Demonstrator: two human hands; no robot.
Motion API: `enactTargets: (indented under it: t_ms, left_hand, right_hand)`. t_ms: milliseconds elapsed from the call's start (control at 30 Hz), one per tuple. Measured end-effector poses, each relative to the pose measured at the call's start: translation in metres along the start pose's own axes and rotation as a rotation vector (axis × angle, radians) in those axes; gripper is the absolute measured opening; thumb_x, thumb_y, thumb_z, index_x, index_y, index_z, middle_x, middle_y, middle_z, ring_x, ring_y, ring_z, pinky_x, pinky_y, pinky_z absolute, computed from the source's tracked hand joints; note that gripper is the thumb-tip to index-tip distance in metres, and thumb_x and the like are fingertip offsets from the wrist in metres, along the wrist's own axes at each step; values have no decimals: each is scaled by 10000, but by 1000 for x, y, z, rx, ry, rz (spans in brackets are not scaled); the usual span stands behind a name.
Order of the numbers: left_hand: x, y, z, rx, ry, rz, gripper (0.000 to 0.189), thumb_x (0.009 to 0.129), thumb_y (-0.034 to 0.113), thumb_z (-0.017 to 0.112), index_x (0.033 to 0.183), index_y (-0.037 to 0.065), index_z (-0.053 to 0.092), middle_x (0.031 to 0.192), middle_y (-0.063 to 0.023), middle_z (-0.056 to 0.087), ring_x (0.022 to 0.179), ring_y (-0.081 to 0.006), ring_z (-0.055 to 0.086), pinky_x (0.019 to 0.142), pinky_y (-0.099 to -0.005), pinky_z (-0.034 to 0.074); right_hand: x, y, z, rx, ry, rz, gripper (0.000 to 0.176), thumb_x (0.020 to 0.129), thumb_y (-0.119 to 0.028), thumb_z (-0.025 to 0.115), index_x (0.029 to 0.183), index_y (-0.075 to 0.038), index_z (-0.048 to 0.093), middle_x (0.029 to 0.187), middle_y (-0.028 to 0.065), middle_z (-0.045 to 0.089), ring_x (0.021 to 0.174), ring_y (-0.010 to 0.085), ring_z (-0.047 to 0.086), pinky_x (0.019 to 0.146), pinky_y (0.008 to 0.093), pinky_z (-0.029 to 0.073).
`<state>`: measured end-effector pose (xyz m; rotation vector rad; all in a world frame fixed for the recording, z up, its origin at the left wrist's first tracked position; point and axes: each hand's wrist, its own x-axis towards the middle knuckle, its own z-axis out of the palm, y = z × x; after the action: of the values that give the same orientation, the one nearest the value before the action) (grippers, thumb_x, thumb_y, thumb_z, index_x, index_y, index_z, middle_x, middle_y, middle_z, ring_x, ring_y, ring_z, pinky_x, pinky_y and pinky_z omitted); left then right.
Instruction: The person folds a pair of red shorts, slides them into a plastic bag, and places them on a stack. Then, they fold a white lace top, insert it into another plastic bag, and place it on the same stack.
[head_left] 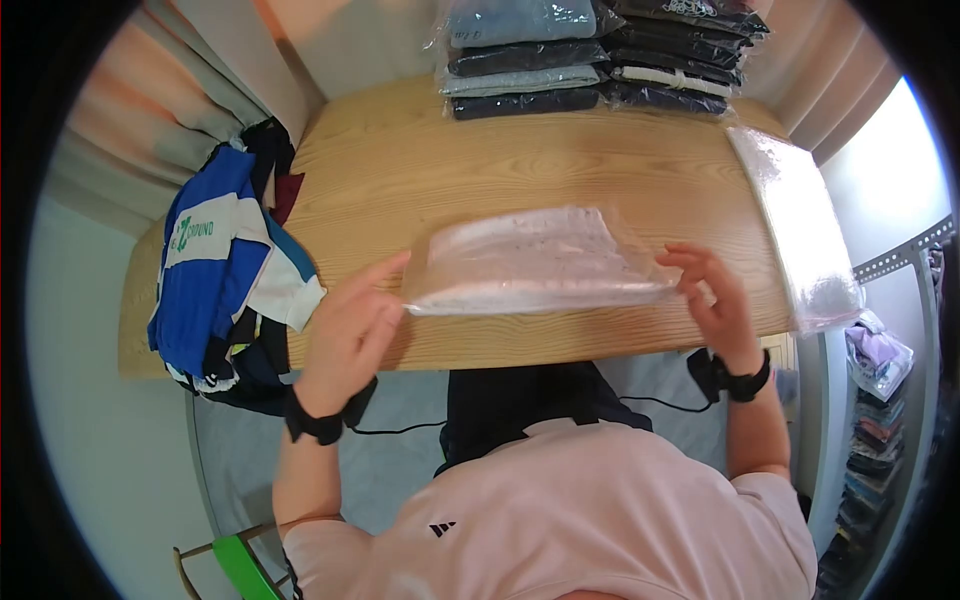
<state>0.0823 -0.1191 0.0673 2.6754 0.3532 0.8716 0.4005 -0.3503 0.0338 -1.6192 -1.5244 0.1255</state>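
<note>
Wooden table fills the view, with curtains behind its far edge. A clear bag lies across the near middle of the table, its long side close to the near edge.

Hand state:
- Left hand: fingers extended and held together, tips at the bag's left end. Whether the thumb pinches the film from below cannot be told.
- Right hand: fingers spread and slightly curled, tips on the bag's right end, not closed on it.

Risks, as a judgement:
- The film looks slick. With only fingertip contact on the right, a pull from the left may drag the bag askew or off the near edge.
- Spare bags overhang the right near corner. A right elbow or wrist sweeping outward may knock them to the floor.
- The clothes pile at the left drapes over the table edge, so a snagged sleeve may pull it down.

Clearance:
- Bare wood lies between the bag and the packed stack at the far edge, giving room to push away.
- Sideways room is tighter on the right than on the left.
- Near-edge margin is minimal.
</note>
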Motion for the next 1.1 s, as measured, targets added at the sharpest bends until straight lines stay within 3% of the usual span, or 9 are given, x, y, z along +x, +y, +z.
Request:
enactTargets:
  t_ms: [133, 167, 233, 367, 433, 467, 533, 867, 1100]
  left_hand:
    - [43, -4, -33, -258, -26, -161, 178, 858, 120, 576, 740, -10, 602, 884, -118, 693, 769, -209, 647, 698, -288, 478]
    - [54, -11, -32, -398, -16, -351, 203, 869, 139, 576, 736, -11, 606, 841, -86, 678, 751, -174, 632, 680, -266, 473]
    - [71, -43, -20, -629, -33, -529, 248, 898, 188, 574, 739, 3, 624, 717, -6, 606, 713, -100, 586, 639, -228, 469]
    - [73, -107, 41, -850, -151, -711, 241, 912, 250, 573, 856, 22, 628, 750, -33, 616, 739, -118, 601, 666, -240, 498]
    - [64, -113, 65, -974, -167, -1075, 320, 914, 343, 577, 967, 27, 594, 829, -70, 638, 771, -149, 621, 706, -257, 519]
    - [58, -112, 67, -975, -172, -1081, 320, 914, 343, 577, 967, 27, 594, 829, -70, 638, 771, -149, 621, 706, -257, 519]
    - [40, -111, 71, -965, -236, -1154, 404, 906, 408, 578, 1027, 22, 563, 901, -103, 648, 796, -176, 638, 730, -272, 532]
    - [8, -74, 78, -970, -451, -1143, 226, 893, 272, 623, 950, 54, 607, 850, -44, 645, 722, -116, 621, 672, -239, 508]
    - [6, -74, 84, -872, -396, -1138, 193, 887, 232, 623, 936, 46, 625, 842, -55, 653, 732, -128, 629, 656, -238, 477]
  right_hand:
    - [54, -10, -35, 139, -42, 355, 158, 910, -109, 487, 811, 1, 545, 839, 62, 607, 798, 159, 590, 772, 288, 478]
    - [67, -8, -34, 135, -34, 346, 158, 910, -109, 487, 811, 1, 545, 839, 62, 607, 798, 159, 590, 772, 288, 478]
    - [95, 6, -24, 672, 1, 566, 239, 942, -179, 472, 796, -6, 547, 753, 12, 538, 697, 112, 538, 680, 255, 476]
    - [118, 121, 12, 1013, -216, 632, 248, 972, -225, 439, 1002, -30, 589, 888, 52, 601, 799, 144, 588, 709, 281, 492]
    - [110, 134, 29, 992, -220, 836, 252, 973, -232, 440, 1029, -30, 580, 943, 72, 618, 847, 154, 605, 733, 280, 499]
    - [104, 137, 34, 963, -221, 1035, 260, 974, -240, 441, 1057, -31, 571, 997, 93, 635, 896, 165, 622, 757, 278, 506]
    - [88, 134, 35, 966, -204, 1020, 277, 972, -246, 444, 1106, -28, 552, 1077, 111, 635, 942, 175, 628, 800, 281, 506]
    - [40, 85, 30, 715, -353, 995, 263, 951, -240, 507, 1000, 8, 580, 884, 79, 663, 760, 132, 644, 681, 224, 514]
    - [15, 43, 26, 373, -64, 962, 205, 945, -228, 528, 969, -25, 519, 740, 64, 629, 644, 94, 595, 587, 217, 479]
